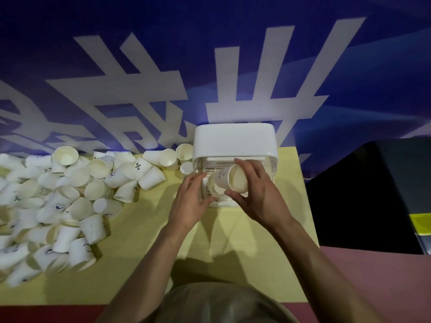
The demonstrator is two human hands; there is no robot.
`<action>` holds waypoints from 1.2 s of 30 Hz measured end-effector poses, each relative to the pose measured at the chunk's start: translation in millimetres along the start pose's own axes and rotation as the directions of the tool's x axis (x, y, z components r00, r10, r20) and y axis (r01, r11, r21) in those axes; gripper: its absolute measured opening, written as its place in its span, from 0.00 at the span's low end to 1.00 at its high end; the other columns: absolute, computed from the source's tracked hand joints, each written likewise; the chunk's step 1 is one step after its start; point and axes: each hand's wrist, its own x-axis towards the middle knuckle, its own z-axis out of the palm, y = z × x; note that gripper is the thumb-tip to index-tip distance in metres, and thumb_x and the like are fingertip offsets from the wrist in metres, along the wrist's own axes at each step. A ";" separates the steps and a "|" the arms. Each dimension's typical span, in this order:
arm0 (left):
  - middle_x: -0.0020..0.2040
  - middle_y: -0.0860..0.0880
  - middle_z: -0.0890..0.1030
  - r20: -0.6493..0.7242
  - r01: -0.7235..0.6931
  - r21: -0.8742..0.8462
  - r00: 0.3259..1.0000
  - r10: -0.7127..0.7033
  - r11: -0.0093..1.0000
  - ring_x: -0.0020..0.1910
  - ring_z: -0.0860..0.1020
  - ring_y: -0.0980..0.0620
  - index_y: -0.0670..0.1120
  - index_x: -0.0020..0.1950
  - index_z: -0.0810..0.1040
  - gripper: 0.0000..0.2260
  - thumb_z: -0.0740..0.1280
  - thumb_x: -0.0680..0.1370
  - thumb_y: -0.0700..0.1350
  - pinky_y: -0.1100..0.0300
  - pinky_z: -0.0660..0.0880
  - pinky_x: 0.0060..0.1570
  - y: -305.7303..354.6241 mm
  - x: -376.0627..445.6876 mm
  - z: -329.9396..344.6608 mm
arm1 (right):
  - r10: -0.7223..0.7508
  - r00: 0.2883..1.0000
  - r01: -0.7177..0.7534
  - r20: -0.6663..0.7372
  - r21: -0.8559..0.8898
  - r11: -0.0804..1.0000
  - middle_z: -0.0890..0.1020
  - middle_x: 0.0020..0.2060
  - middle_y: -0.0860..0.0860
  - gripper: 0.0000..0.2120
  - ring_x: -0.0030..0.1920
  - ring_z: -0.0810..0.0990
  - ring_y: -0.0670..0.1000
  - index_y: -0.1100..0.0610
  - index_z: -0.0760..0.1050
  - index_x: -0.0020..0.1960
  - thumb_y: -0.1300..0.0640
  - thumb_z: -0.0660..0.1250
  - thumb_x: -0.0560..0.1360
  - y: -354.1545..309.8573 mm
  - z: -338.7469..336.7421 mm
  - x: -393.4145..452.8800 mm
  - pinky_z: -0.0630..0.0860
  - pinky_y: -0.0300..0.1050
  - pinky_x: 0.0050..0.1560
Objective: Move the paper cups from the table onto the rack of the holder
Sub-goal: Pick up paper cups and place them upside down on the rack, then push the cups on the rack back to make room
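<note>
A white cup holder (234, 142) with a closed top stands at the back of the yellow table (144, 241); its slatted rack (215, 170) sticks out toward me. My right hand (256, 197) grips a white paper cup (232, 179), tilted on its side with the mouth toward me, just over the rack. A second cup (213, 190) sits under it on the rack. My left hand (190, 201) holds that lower cup at its left side with thumb and fingers. A big heap of loose paper cups (65, 194) covers the table's left half.
A blue banner with large white characters (210, 78) hangs behind the table. A few cups (173, 157) lie right beside the holder's left wall. A black object (373, 194) stands to the right of the table. Bare yellow tabletop lies in front of the holder.
</note>
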 end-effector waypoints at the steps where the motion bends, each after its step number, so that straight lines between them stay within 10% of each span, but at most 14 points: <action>1: 0.71 0.54 0.69 -0.010 0.006 -0.005 1.000 -0.006 1.000 0.70 0.71 0.52 0.55 0.75 0.69 0.30 0.76 0.75 0.51 0.50 0.74 0.65 -3.4 -3.6 -3.7 | -0.002 1.000 0.002 0.009 -0.017 1.000 0.71 0.70 0.49 0.39 0.65 0.75 0.52 0.49 0.60 0.79 0.46 0.76 0.74 -3.2 4.3 4.9 0.77 0.48 0.60; 10: 0.68 0.57 0.67 -0.052 0.068 -0.004 0.996 -0.068 0.998 0.48 0.75 0.55 0.56 0.71 0.73 0.22 0.72 0.78 0.53 0.52 0.79 0.52 -34.7 -32.9 -26.3 | -0.018 0.993 0.045 0.114 -0.246 0.968 0.74 0.64 0.47 0.33 0.58 0.79 0.55 0.49 0.68 0.70 0.43 0.78 0.71 -7.7 38.3 20.0 0.75 0.46 0.43; 23: 0.69 0.57 0.64 -0.028 0.131 -0.093 0.991 -0.134 0.987 0.60 0.75 0.54 0.56 0.69 0.75 0.20 0.73 0.78 0.50 0.47 0.78 0.58 -58.4 -58.0 -29.0 | 0.104 0.977 -0.046 0.189 -0.290 0.956 0.77 0.66 0.48 0.35 0.58 0.81 0.57 0.51 0.69 0.71 0.41 0.78 0.70 -5.3 72.7 28.9 0.78 0.51 0.46; 27: 0.69 0.57 0.64 -0.043 0.139 -0.088 0.989 -0.144 0.986 0.59 0.75 0.54 0.55 0.69 0.75 0.20 0.73 0.78 0.50 0.48 0.78 0.59 -67.5 -65.4 -35.9 | 0.100 0.984 -0.053 0.150 -0.290 0.956 0.73 0.72 0.54 0.40 0.67 0.76 0.61 0.55 0.69 0.75 0.43 0.79 0.69 -9.3 73.0 18.0 0.78 0.56 0.60; 36: 0.71 0.48 0.66 -0.153 0.306 -0.078 0.937 -0.315 0.949 0.71 0.68 0.46 0.53 0.69 0.76 0.22 0.75 0.76 0.49 0.49 0.73 0.66 -139.1 -91.5 -73.2 | -0.101 0.993 0.111 0.054 -0.233 0.966 0.76 0.68 0.57 0.29 0.64 0.75 0.60 0.58 0.72 0.72 0.46 0.74 0.76 -55.1 104.7 -22.9 0.78 0.59 0.61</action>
